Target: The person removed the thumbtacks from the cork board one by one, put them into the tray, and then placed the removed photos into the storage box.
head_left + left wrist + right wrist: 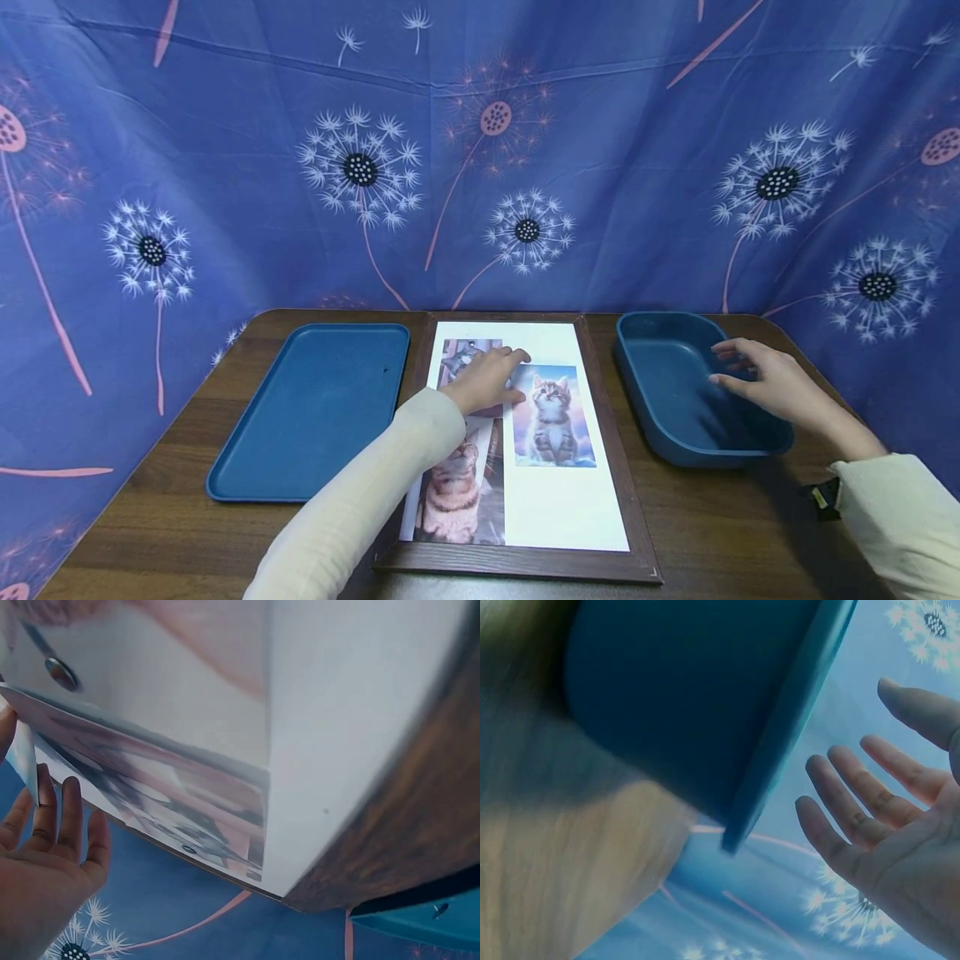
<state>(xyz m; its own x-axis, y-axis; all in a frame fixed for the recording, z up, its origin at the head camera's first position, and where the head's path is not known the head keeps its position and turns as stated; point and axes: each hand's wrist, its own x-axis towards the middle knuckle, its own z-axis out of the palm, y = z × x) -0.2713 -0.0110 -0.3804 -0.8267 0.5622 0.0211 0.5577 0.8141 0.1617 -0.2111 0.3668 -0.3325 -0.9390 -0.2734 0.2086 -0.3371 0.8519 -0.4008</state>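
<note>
Kitten picture point(552, 417), a grey striped kitten sitting against a pink and blue sky, is just to the right of the left hand point(487, 379). That hand has its thumb and fingers close together, pinching the picture by its upper left edge; the left wrist view shows the edge of the sheet between thumb and fingers, with the other fingers loosely bent.

Beneath the left hand is a white board point(562, 508) in a dark brown wooden frame point(517, 560). Partly covered by the hand is a grey cat picture point(456, 358). Nearer the person than the hand, close to the forearm, is a ginger cat picture point(453, 500), a striped cat with its chin raised.

Left of this hand, beyond the frame, lies a shallow blue tray point(307, 417) with rounded corners. Well to its right stands a deeper blue tub point(667, 375).

Over the tub's right side is the right hand point(783, 387), its fingers spread and slightly bent, thumb apart, with nothing in its hold.

Under everything is a brown wooden table point(165, 508). Beyond both hands hangs a blue cloth point(600, 167) patterned with white and pink dandelions. Cream sleeves point(375, 492) cover both forearms.
</note>
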